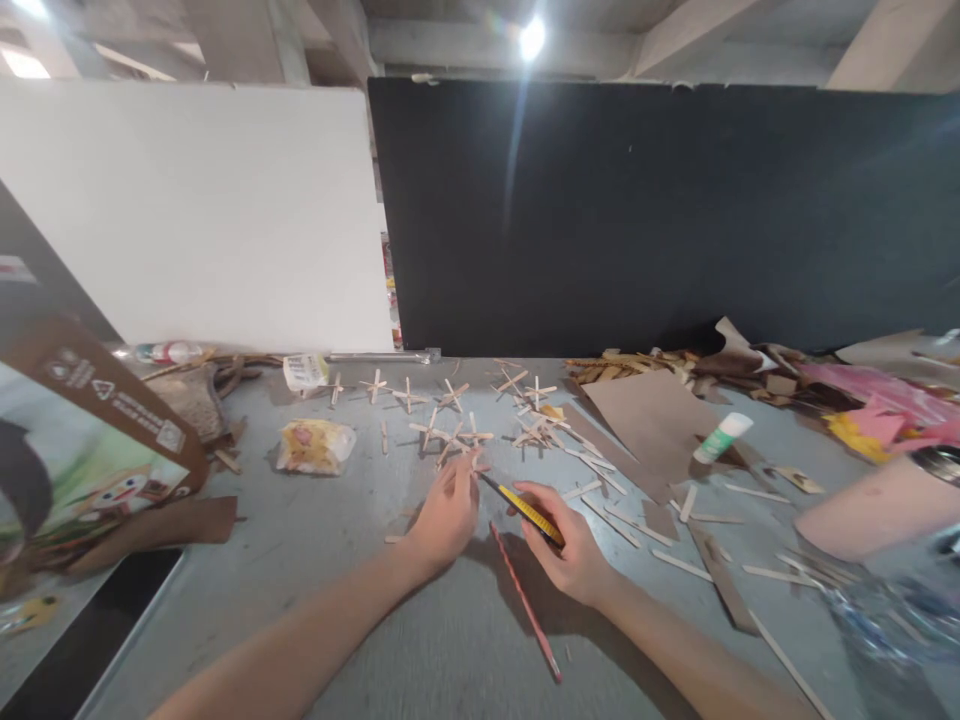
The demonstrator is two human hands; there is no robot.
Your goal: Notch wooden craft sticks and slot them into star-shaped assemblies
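Right hand (568, 548) grips yellow cutter (529, 512); left hand (448, 510) near crossed sticks (480, 435).

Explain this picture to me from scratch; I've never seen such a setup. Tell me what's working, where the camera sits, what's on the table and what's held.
There is no machine here: these are a person's bare hands, seen by one camera worn on the head, looking forward and down. The right hand holds a yellow cutter, its tip pointing toward the left hand. The left fingers are bunched by that tip; what they grip is hard to make out. Beyond lie crossed wooden sticks; loose sticks are scattered to the right. A pink pencil lies between the forearms. Farther right are a glue stick and a pink bottle.
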